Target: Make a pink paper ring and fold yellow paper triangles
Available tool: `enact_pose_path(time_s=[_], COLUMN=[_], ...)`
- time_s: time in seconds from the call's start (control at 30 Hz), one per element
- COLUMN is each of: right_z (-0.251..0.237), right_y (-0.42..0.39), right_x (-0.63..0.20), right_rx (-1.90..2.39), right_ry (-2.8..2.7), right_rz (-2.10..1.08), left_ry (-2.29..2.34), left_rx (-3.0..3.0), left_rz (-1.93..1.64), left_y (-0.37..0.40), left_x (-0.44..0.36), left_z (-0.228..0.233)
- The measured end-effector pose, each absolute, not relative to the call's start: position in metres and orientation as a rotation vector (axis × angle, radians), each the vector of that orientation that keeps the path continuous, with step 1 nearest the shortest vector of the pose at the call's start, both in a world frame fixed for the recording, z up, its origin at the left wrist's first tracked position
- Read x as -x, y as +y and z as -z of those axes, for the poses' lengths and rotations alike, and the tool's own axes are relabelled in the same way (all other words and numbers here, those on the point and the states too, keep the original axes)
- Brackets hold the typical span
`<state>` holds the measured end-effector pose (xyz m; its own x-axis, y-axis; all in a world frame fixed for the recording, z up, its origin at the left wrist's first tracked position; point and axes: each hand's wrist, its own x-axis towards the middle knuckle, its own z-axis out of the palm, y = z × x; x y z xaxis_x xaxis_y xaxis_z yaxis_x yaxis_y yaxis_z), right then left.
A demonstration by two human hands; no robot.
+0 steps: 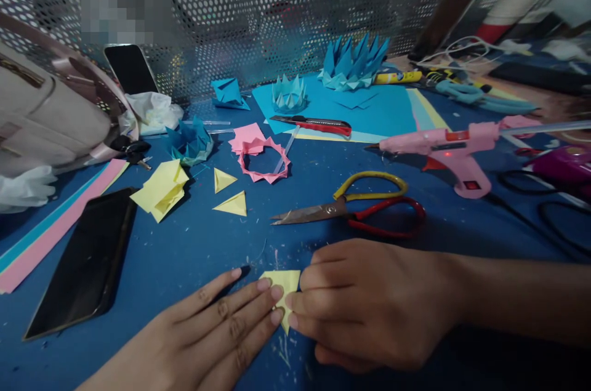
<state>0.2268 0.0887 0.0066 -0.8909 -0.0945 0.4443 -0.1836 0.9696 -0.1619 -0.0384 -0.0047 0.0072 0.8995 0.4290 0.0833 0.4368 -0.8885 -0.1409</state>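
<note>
Yellow paper piece [285, 285], lower centre of the frame, flat on the blue table [194, 249] — left hand [217, 329] presses it with flat, open fingers; right hand [369, 302] pinches its right edge closed. Creasing well likely needs the edges aligned and firm fingertip pressure. Scissors [351, 209] just above. Beige bag [50, 114], upper left — contents hidden. Folded yellow triangles [231, 194] centre left.
</note>
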Motion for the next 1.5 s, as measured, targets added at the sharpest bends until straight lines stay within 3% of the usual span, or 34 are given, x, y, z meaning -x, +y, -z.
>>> enact_pose_path(time_s=[0.43,0.67,0.9,1.5], right_z=[-0.005,-0.006,-0.008,-0.006], right_y=[0.088,0.087,0.087,0.087], right_x=[-0.226,-0.227,-0.228,-0.229], right_rx=[-0.208,-0.202,-0.199,-0.195], right_ry=[-2.662,-2.678,-2.682,-2.707], right_rz=[-0.251,-0.233,-0.254,-0.252], left_ry=[-0.738,-0.558,-0.804,-0.755], left_rx=[2.884,2.801,2.887,2.942], left_rz=[0.086,0.057,0.3,0.246], left_y=[-0.011,-0.006,-0.008,-0.008], left_x=[0.036,0.037,0.035,0.039], left_z=[0.002,0.001,-0.004,0.001])
